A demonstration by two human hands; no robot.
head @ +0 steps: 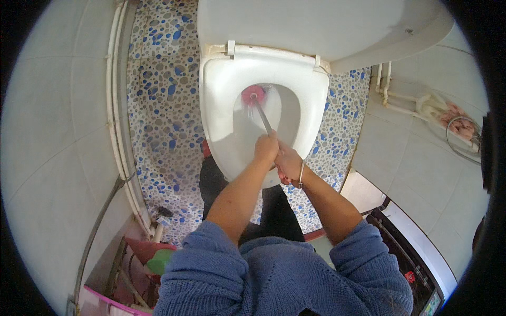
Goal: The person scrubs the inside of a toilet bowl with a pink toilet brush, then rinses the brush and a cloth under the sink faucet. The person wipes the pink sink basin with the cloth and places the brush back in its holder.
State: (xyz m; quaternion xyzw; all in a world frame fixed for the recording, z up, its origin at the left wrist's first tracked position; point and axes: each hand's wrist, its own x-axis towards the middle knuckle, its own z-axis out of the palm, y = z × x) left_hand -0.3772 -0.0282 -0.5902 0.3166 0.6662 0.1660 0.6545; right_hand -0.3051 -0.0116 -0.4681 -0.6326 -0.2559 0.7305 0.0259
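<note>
A toilet brush with a pink round head (249, 94) and a long grey handle (262, 115) slants into the bowl. Its head rests against the upper left of the bowl's inner wall (290, 114). My left hand (266, 149) grips the handle above the front of the white toilet seat (216, 130). Just behind it, lower on the handle, my right hand (288, 162) is closed around the same brush, with a bangle (301, 173) on the wrist. The handle's end is hidden by my hands.
The white cistern (300, 27) stands behind the seat. White pipes (114, 98) run along the left wall. A pink container (138, 252) with a green object (160, 260) is at lower left. A dark cabinet (395, 241) stands at lower right, below a metal ring (450, 144) and cloth (458, 120).
</note>
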